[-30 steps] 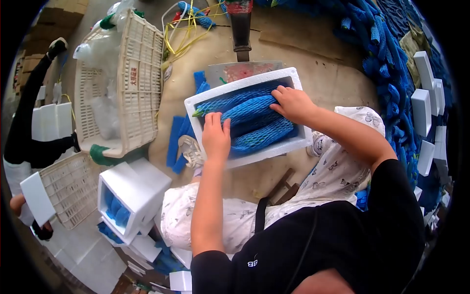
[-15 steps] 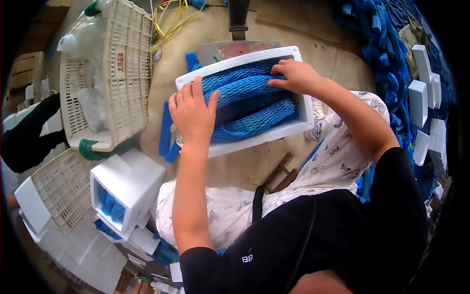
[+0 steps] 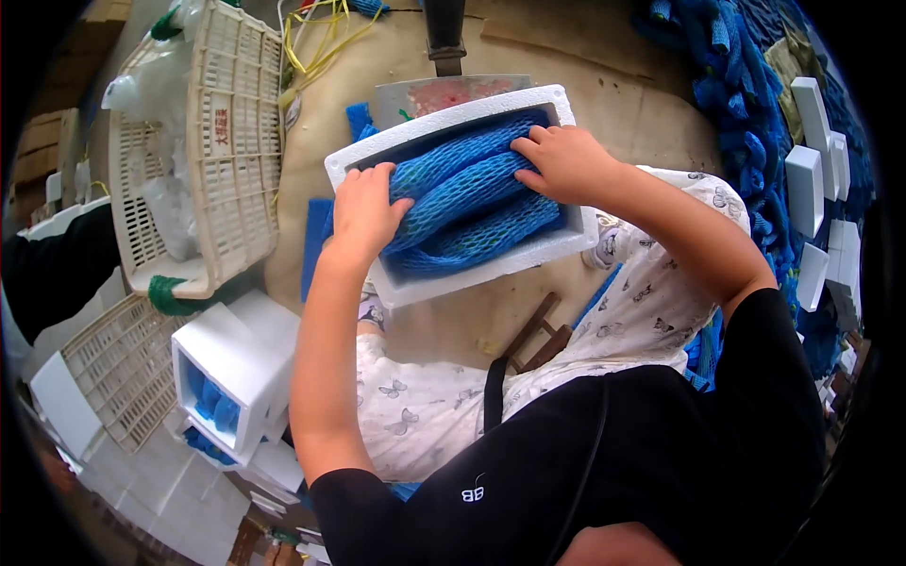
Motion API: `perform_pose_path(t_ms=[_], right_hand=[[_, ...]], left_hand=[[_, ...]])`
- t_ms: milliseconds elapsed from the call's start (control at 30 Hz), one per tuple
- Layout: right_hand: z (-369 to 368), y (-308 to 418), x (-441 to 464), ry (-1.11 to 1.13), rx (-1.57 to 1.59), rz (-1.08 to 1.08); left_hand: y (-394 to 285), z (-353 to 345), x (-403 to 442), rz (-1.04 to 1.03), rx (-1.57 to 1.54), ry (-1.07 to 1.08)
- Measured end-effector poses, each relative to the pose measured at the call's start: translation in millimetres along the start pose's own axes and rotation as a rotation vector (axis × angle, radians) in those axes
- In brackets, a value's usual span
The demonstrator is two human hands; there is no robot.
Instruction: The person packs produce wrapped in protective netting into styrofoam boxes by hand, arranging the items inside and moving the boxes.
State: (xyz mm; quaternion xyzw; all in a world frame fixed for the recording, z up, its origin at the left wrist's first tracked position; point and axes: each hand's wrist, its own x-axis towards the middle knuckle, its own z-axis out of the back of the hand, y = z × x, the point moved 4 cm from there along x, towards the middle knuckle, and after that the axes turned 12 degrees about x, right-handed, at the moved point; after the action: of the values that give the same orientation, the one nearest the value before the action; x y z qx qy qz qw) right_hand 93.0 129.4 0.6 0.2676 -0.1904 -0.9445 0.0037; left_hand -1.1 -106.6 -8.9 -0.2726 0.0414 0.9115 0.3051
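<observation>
A white foam box [image 3: 481, 275] stands tilted in front of me, with several long blue mesh-wrapped bundles [image 3: 462, 195] lying side by side in it. My left hand [image 3: 370, 209] is at the box's left end, its fingers curled over the end of the upper bundles. At the right end, my right hand [image 3: 563, 165] has its thumb and fingers closed on the other end of the same bundles. Behind the box is a metal plate [image 3: 453, 91] with reddish stains, under a dark post [image 3: 444, 38].
White plastic crates [image 3: 236, 141] stand at the left, one holding clear plastic bags. Below them is another foam box [image 3: 241, 358] with blue bundles. Blue mesh pieces [image 3: 746, 123] and foam pieces [image 3: 805, 193] lie at the right. Another person's dark sleeve [image 3: 66, 269] shows at the far left.
The upper bundles have shifted down and closer to the lower one, narrowing the gap between them. My left hand has moved from the box's rim onto the bundle ends. The view has shifted slightly.
</observation>
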Motion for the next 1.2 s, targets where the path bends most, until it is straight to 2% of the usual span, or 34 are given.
perform_pose_path(t_ms=[67,133,200,267,333,400,467,533,600,633,667,733,800,833,900,933,967,1033,1067,1133,1200], right_hand=[[-3,0,-8,-0.003,-0.053,0.114],[-5,0,-6,0.059,-0.058,0.122],[0,2,-5,-0.193,-0.031,0.192],[-1,1,-3,-0.162,-0.026,0.133],[-2,1,1,-0.126,-0.019,0.073],[-4,2,6,-0.102,-0.052,-0.016],[-8,1,9,-0.180,-0.046,0.072],[-1,7,7,-0.258,-0.049,0.164],[5,6,7,-0.192,0.012,0.116],[4,4,7,-0.188,0.012,0.110],[-2,0,10,-0.100,0.019,0.050],[-10,-4,12,-0.020,0.026,-0.008],[-17,-2,11,-0.020,-0.010,0.061],[-12,0,7,-0.151,-0.023,0.132],[-2,4,5,-0.132,0.022,0.089],[12,9,3,-0.116,0.060,0.037],[26,13,1,-0.025,0.072,-0.049],[38,11,2,-0.102,0.079,0.011],[45,11,4,-0.190,0.084,0.079],[46,4,5,-0.163,0.054,0.068],[37,-2,5,-0.024,0.080,0.049]], left_hand=[[-8,15,-6,-0.191,0.036,-0.574],[-14,11,4,-0.177,0.043,-0.621],[-11,2,16,-0.066,0.115,-0.702],[-7,2,13,-0.021,0.021,-0.715],[-3,12,-2,-0.062,-0.173,-0.626],[0,3,-11,-0.081,-0.172,-0.552],[8,-28,-8,-0.001,-0.056,-0.329],[3,-31,-3,-0.021,0.018,-0.384],[1,-21,-3,0.069,-0.057,-0.588],[-3,-14,-10,0.095,-0.234,-0.582],[-10,-16,-19,0.092,-0.238,-0.576],[-35,-9,-47,-0.259,-0.056,-0.879],[-61,-26,-58,-0.435,-0.153,-0.572],[-63,-36,-57,-0.428,-0.149,-0.571],[-58,-53,-46,-0.195,-0.116,-0.696],[-63,-52,-39,-0.202,-0.117,-0.701],[-66,-54,-32,-0.088,-0.105,-0.673],[-70,-54,-23,0.067,-0.130,-0.622],[-72,-53,-24,0.069,-0.133,-0.624],[-74,-49,-19,0.032,-0.173,-0.589],[-76,-51,-22,0.028,-0.140,-0.632]])
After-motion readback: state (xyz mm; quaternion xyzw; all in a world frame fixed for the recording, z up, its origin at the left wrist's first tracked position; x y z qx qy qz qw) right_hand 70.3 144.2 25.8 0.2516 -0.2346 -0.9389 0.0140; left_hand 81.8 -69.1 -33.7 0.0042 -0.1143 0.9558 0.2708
